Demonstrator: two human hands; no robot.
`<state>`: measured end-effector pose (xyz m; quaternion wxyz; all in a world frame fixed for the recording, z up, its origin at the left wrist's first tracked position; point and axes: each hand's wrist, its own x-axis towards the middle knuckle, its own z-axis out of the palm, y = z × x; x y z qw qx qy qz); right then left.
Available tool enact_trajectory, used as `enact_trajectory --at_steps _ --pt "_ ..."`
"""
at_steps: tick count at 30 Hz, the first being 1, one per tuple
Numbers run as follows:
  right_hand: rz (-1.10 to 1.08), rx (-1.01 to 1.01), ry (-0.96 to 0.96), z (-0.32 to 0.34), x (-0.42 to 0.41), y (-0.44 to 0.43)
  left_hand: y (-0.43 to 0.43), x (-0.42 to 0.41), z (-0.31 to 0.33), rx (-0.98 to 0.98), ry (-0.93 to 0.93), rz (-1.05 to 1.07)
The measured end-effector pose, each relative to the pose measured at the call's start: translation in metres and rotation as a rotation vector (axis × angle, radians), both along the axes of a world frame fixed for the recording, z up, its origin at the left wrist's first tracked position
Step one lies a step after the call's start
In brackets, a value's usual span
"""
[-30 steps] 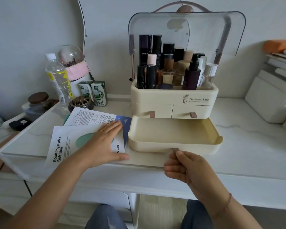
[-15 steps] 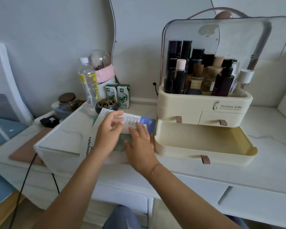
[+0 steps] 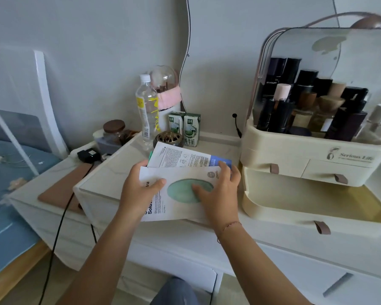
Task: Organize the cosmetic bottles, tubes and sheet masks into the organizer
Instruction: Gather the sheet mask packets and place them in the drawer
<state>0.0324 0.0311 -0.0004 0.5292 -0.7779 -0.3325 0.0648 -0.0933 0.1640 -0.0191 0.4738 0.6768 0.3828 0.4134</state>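
Right hand (image 3: 220,192) has left the drawer (image 3: 317,219) pull and joined the left hand (image 3: 139,190): both grips now clamp the packets (image 3: 178,213) at the tabletop (image 3: 106,179) edge, just beside the open drawer (stowing looks next).

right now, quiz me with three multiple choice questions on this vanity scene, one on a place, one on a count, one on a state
1. Where do the milk cartons stand?
A) in the drawer
B) just behind the mask packets
C) on the floor

2. How many milk cartons are there?
A) one
B) two
C) four

3. The bottom drawer of the organizer is
A) pulled open
B) pushed shut
C) lifted out

Answers:
1 B, they stand upright beyond the packets' far edge.
2 B, two green-and-white cartons stand side by side.
3 A, it juts out in front of the organizer and its inside shows.
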Motion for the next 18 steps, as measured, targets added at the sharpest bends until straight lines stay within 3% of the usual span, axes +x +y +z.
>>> enact_trajectory --at_steps 6,11,18 --pt "-0.044 0.231 0.02 0.002 0.005 0.002 0.0 0.001 -0.006 -0.023 -0.151 0.058" --pt "0.007 0.36 0.181 0.009 0.009 0.003 0.008 -0.001 -0.004 -0.084 -0.188 -0.016" --pt "0.06 0.486 0.149 0.022 0.007 0.001 0.019 -0.004 0.005 -0.148 -0.386 -0.147"
